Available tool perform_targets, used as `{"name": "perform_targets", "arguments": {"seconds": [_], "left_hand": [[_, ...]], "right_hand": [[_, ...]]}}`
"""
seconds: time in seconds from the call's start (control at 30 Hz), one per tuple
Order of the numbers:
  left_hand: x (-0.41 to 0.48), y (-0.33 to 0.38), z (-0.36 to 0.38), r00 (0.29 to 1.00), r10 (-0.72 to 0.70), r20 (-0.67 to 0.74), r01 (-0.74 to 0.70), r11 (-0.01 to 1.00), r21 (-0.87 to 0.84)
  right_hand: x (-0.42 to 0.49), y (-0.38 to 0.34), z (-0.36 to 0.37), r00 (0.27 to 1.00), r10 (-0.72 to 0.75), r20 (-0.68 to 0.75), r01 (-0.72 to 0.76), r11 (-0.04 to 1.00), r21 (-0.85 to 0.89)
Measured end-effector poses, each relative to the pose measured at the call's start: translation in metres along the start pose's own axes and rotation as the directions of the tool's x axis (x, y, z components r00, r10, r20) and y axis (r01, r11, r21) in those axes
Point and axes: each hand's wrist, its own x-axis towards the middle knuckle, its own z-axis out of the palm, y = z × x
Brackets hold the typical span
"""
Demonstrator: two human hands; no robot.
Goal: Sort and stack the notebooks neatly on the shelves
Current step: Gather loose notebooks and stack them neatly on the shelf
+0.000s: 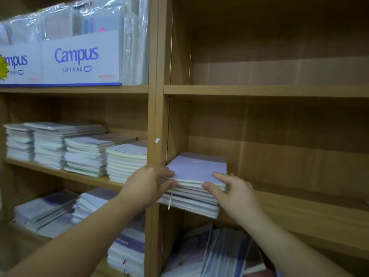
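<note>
A stack of notebooks with a pale lilac cover on top (197,168) lies at the left end of the right-hand middle shelf (299,208), its front edge overhanging the shelf. My left hand (149,182) grips the stack's front left corner, fingers on the top cover and thumb against the edges. At the stack's front right corner my right hand (231,190) holds the upper notebooks, thumb against their edges and fingers on the cover.
Several notebook stacks (79,150) fill the left middle shelf, with more stacks (60,208) below. White Campus boxes (79,60) stand on the upper left shelf. Notebooks lean loosely (215,254) under the right shelf. A wooden upright (155,116) divides the bays.
</note>
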Motion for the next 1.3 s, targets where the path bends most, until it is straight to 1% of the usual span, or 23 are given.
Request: {"name": "perform_targets", "arguments": {"seconds": [0.17, 0.23, 0.3, 0.4, 0.43, 0.47, 0.53, 0.6, 0.67, 0.7, 0.77, 0.8, 0.87, 0.93, 1.0, 1.03, 1.07, 1.1, 1.17, 1.2, 1.23, 1.27, 1.3], "left_hand": [[0.009, -0.006, 0.007, 0.987, -0.155, 0.031, 0.157, 0.983, -0.091], [0.009, -0.008, 0.011, 0.986, -0.165, 0.023, 0.166, 0.983, -0.076], [0.007, -0.008, 0.013, 0.991, -0.131, -0.008, 0.131, 0.991, 0.002], [0.004, 0.010, 0.013, 0.997, -0.067, -0.024, 0.072, 0.956, 0.284], [0.002, 0.020, 0.013, 0.999, -0.036, -0.041, 0.047, 0.946, 0.321], [0.000, 0.032, 0.014, 0.998, 0.000, -0.059, 0.018, 0.954, 0.300], [-0.005, 0.059, 0.018, 0.992, 0.091, -0.091, -0.077, 0.986, 0.149], [-0.009, 0.082, 0.023, 0.984, 0.146, -0.099, -0.148, 0.989, -0.007], [-0.011, 0.100, 0.029, 0.982, 0.157, -0.109, -0.168, 0.980, -0.110], [-0.011, 0.111, 0.033, 0.978, 0.171, -0.115, -0.187, 0.972, -0.143], [-0.008, 0.137, 0.046, 0.972, 0.205, -0.111, -0.226, 0.948, -0.224], [-0.005, 0.154, 0.057, 0.973, 0.216, -0.085, -0.231, 0.937, -0.261], [0.002, 0.198, 0.082, 0.968, 0.249, -0.001, -0.235, 0.911, -0.339], [0.006, 0.251, 0.110, 0.939, 0.331, 0.096, -0.260, 0.862, -0.435], [0.004, 0.299, 0.133, 0.890, 0.410, 0.198, -0.263, 0.818, -0.512], [0.002, 0.318, 0.143, 0.863, 0.449, 0.233, -0.275, 0.803, -0.529], [-0.001, 0.333, 0.152, 0.840, 0.483, 0.248, -0.295, 0.790, -0.537], [-0.004, 0.344, 0.160, 0.823, 0.506, 0.261, -0.308, 0.781, -0.543], [-0.010, 0.355, 0.173, 0.799, 0.518, 0.306, -0.287, 0.775, -0.563], [-0.012, 0.357, 0.178, 0.793, 0.509, 0.335, -0.254, 0.775, -0.578], [-0.015, 0.357, 0.183, 0.789, 0.490, 0.370, -0.206, 0.779, -0.592], [-0.019, 0.356, 0.187, 0.789, 0.469, 0.397, -0.156, 0.778, -0.609], [-0.023, 0.356, 0.189, 0.792, 0.450, 0.412, -0.113, 0.771, -0.626]], "right_hand": [[0.006, 0.001, 0.016, 1.000, 0.027, -0.007, -0.026, 0.997, 0.074], [0.007, 0.002, 0.022, 0.999, 0.030, -0.013, -0.029, 0.995, 0.095], [0.008, 0.003, 0.024, 0.999, 0.036, -0.024, -0.034, 0.993, 0.111], [0.009, 0.005, 0.021, 0.999, 0.041, -0.029, -0.038, 0.996, 0.079], [0.010, 0.007, 0.021, 0.999, 0.048, -0.023, -0.046, 0.996, 0.074], [0.011, 0.008, 0.021, 0.998, 0.056, -0.018, -0.055, 0.996, 0.064], [0.013, 0.008, 0.017, 0.997, 0.082, 0.003, -0.082, 0.995, 0.056], [0.015, 0.008, 0.006, 0.988, 0.116, 0.104, -0.134, 0.973, 0.186], [0.013, 0.014, -0.012, 0.969, 0.127, 0.211, -0.188, 0.936, 0.297], [0.011, 0.023, -0.025, 0.969, 0.137, 0.204, -0.190, 0.945, 0.266], [0.008, 0.051, -0.061, 0.984, 0.160, 0.084, -0.165, 0.984, 0.061], [0.005, 0.066, -0.083, 0.985, 0.169, 0.037, -0.167, 0.985, -0.050], [-0.010, 0.094, -0.133, 0.980, 0.198, 0.010, -0.192, 0.958, -0.213], [-0.031, 0.124, -0.185, 0.974, 0.224, -0.040, -0.225, 0.916, -0.334], [-0.055, 0.156, -0.237, 0.968, 0.201, -0.153, -0.250, 0.848, -0.468], [-0.068, 0.171, -0.261, 0.958, 0.203, -0.204, -0.283, 0.797, -0.534], [-0.081, 0.185, -0.284, 0.943, 0.240, -0.231, -0.332, 0.723, -0.605], [-0.094, 0.198, -0.305, 0.926, 0.311, -0.216, -0.371, 0.637, -0.676], [-0.120, 0.220, -0.339, 0.839, 0.531, -0.119, -0.409, 0.470, -0.782], [-0.132, 0.228, -0.347, 0.807, 0.585, -0.080, -0.396, 0.435, -0.809], [-0.142, 0.233, -0.352, 0.816, 0.571, -0.084, -0.385, 0.429, -0.817], [-0.148, 0.238, -0.352, 0.855, 0.503, -0.130, -0.378, 0.431, -0.820], [-0.151, 0.241, -0.350, 0.907, 0.377, -0.190, -0.352, 0.425, -0.834]]}}
